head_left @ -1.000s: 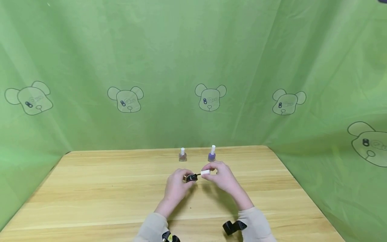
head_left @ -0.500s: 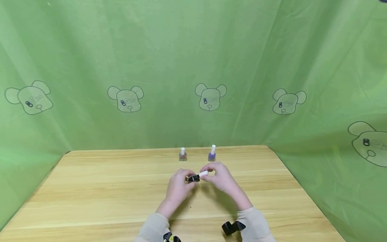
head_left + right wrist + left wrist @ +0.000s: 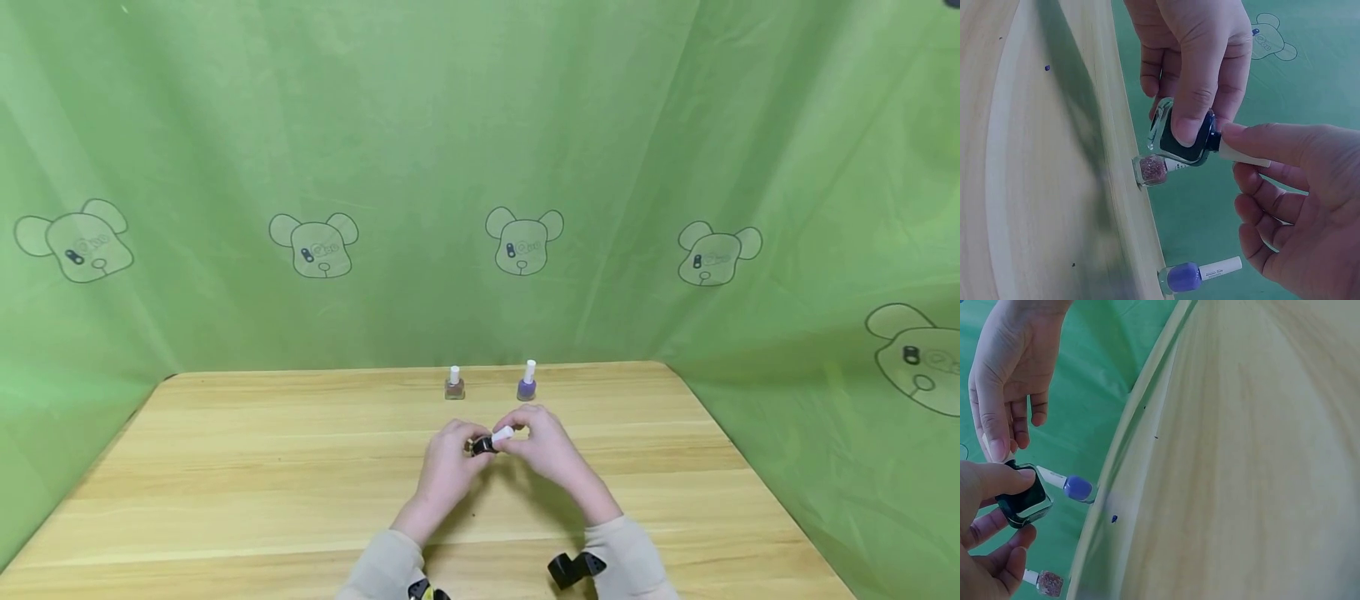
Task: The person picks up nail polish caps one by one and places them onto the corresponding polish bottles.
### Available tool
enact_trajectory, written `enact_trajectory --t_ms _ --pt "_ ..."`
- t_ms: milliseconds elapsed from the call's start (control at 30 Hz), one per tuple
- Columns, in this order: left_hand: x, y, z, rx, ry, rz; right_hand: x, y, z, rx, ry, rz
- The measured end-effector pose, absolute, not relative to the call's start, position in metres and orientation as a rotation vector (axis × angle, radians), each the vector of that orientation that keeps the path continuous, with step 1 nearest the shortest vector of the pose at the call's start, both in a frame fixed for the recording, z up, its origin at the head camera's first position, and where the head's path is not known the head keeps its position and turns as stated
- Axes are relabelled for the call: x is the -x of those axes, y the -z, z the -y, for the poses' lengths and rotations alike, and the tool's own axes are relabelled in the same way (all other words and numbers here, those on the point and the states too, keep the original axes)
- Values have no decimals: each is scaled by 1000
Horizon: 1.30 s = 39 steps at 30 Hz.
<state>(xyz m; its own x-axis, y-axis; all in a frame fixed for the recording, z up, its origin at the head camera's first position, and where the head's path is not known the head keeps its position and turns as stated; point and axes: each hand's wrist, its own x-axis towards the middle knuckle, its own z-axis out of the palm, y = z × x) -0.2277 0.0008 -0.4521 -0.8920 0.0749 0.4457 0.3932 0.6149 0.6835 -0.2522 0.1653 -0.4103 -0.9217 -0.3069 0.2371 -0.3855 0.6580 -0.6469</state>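
Observation:
My left hand grips a small glass bottle of dark nail polish between thumb and fingers, its neck tilted toward the right. The white cap sits at the bottle's neck, pinched by the thumb and fingers of my right hand. In the right wrist view a narrow dark stretch of neck shows between the bottle's shoulder and the cap. Both hands are over the middle of the wooden table. The brush is hidden from sight.
Toward the table's back edge stand a nail polish bottle with brownish-pink glitter and a purple nail polish bottle, both white-capped. A green curtain with bear-face prints hangs behind and at the sides. Small dark specks dot the tabletop.
The cap and the bottle have come together; the dark brush stem seen between them a second ago is out of sight. The cap now tilts upward more. The two standing bottles stay put.

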Motion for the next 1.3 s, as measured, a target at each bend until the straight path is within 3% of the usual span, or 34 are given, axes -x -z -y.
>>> enact_trajectory --t_ms 667,1300 --pt "237 456 3 325 1767 2392 257 408 -174 -757 -1500 2683" --pt "233 450 -2 321 1726 2325 253 415 -160 -320 -1527 2460"
